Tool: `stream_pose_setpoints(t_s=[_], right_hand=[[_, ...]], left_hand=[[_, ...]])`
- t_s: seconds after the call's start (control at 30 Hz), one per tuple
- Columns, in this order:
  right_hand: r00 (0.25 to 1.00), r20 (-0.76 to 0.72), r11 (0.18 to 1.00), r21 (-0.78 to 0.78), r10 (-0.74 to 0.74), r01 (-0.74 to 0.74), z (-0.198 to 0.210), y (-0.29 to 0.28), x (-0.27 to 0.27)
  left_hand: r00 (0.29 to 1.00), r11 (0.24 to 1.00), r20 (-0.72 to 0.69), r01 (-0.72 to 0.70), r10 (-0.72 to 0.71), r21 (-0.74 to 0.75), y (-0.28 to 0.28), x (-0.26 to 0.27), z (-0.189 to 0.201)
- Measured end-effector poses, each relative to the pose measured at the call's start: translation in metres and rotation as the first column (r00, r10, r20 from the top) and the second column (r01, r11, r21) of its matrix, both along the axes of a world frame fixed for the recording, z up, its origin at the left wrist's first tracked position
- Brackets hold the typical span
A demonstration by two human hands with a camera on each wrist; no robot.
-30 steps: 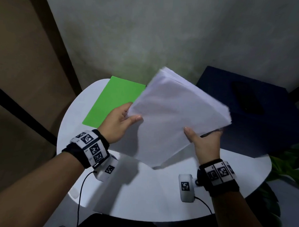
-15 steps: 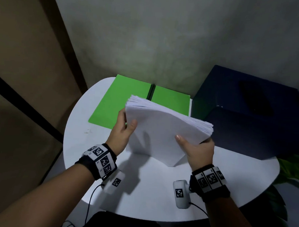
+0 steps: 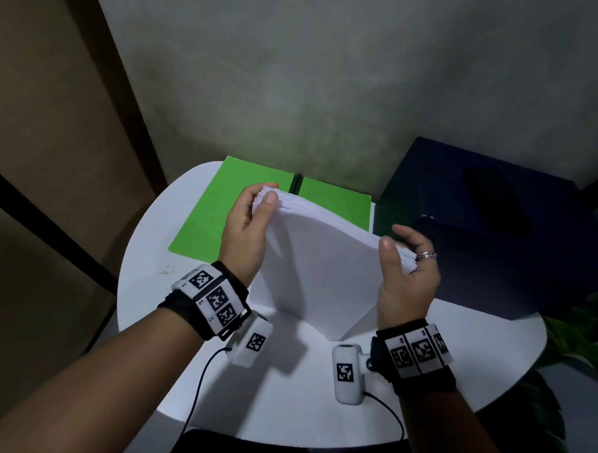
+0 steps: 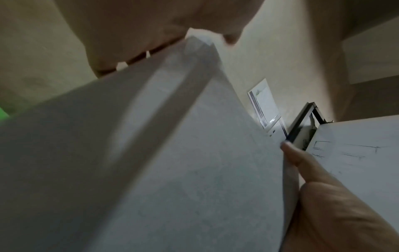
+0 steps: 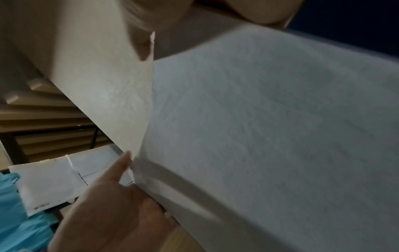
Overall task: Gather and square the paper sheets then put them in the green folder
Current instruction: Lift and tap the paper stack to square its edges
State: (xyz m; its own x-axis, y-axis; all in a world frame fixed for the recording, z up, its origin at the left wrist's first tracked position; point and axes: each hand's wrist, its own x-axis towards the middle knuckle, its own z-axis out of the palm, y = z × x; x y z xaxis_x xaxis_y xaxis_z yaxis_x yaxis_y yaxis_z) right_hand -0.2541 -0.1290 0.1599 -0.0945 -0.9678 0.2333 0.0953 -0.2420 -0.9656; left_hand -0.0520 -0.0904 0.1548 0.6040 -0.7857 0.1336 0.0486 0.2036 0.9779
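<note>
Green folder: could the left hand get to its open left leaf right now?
Probably not yet. The green folder lies open just beyond the left hand, nothing between, but that hand and the right hand both grip the paper stack upright.

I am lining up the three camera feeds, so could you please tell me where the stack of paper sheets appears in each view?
Head: the stack of paper sheets stands at centre, on edge on the white table, between both hands.
Left wrist: the stack fills the centre and lower left.
Right wrist: the stack fills the centre and right.
Shared landmark: the right hand, whose thumb lies along the stack's edge in the left wrist and right wrist views.
</note>
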Motion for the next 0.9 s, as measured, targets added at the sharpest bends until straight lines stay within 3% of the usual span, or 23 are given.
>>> stream_pose_setpoints(t_s=[0.1, 0.2, 0.3, 0.43, 0.6, 0.73, 0.9], right_hand=[[0.997, -0.037, 0.996, -0.064, -0.069, 0.067, 0.002, 0.000, 0.002], [1.000, -0.021, 0.999, -0.031, -0.020, 0.019, 0.000, 0.003, -0.003], [0.989, -0.125, 0.990, 0.119, 0.084, -0.069, -0.017, 0.005, -0.011], [0.982, -0.141, 0.951, 0.301, 0.125, -0.078, -0.027, 0.007, -0.010], [0.981, -0.099, 0.950, 0.283, 0.169, -0.135, -0.024, 0.004, -0.015], [0.966, -0.080, 0.939, 0.267, 0.247, -0.218, -0.026, 0.000, -0.019], [0.969, -0.120, 0.950, 0.255, 0.218, -0.182, -0.024, -0.002, -0.017]], left_hand=[[0.999, 0.999, 0.017, -0.043, 0.043, 0.009, -0.009, -0.001, 0.002], [0.998, 0.999, 0.054, -0.015, 0.017, -0.038, -0.010, 0.006, -0.005], [0.986, 0.990, 0.092, 0.140, -0.142, 0.031, -0.003, 0.018, -0.024], [0.950, 0.953, 0.137, 0.261, -0.281, 0.152, 0.006, 0.019, -0.035], [0.962, 0.964, 0.081, 0.255, -0.261, 0.071, 0.022, 0.032, -0.031], [0.932, 0.928, 0.058, 0.350, -0.359, 0.129, 0.028, 0.028, -0.038], [0.942, 0.930, 0.028, 0.324, -0.334, 0.172, 0.026, 0.025, -0.038]])
